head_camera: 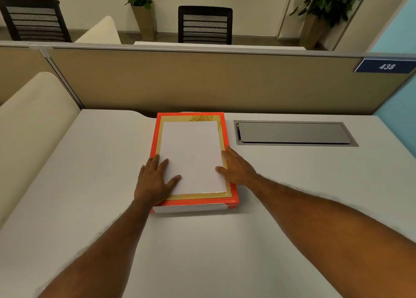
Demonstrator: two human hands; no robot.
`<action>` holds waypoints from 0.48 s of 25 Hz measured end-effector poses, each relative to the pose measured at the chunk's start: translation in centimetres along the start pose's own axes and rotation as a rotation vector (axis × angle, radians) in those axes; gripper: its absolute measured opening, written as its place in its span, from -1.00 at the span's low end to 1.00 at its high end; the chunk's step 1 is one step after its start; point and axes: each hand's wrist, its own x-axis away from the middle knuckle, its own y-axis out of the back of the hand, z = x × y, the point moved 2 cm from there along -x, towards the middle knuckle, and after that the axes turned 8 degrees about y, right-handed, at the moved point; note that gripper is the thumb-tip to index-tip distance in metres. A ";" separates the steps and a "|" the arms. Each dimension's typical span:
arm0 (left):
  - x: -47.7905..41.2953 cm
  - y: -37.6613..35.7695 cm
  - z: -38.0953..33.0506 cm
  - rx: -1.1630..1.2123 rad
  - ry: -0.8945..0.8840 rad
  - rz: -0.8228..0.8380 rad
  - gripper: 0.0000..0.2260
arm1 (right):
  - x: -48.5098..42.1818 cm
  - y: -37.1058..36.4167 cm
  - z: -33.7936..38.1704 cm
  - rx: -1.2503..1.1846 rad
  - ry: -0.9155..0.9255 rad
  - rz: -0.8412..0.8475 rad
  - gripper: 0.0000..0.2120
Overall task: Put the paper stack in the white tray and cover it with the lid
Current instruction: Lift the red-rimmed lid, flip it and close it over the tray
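A white paper stack (192, 155) lies on top of an orange-red lid (154, 137) with a gold inner border. The lid sits on the white tray (189, 208), of which only the front wall shows below the lid's near edge. My left hand (155, 180) rests flat on the lid's near left part, fingers spread, thumb on the paper's left edge. My right hand (236, 169) lies at the stack's right edge, thumb on the paper and fingers along the lid's right rim. Neither hand has lifted anything.
Everything stands on a pale grey desk (202, 252). A grey cable hatch (295, 133) is set into the desk right of the tray. A beige partition (202, 81) closes the back, with a blue sign (386, 66) at its right end.
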 end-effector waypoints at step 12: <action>-1.0 -0.8 0.6 0.015 -0.015 -0.031 -0.17 | -7.4 2.4 0.2 0.144 -0.021 0.066 -0.16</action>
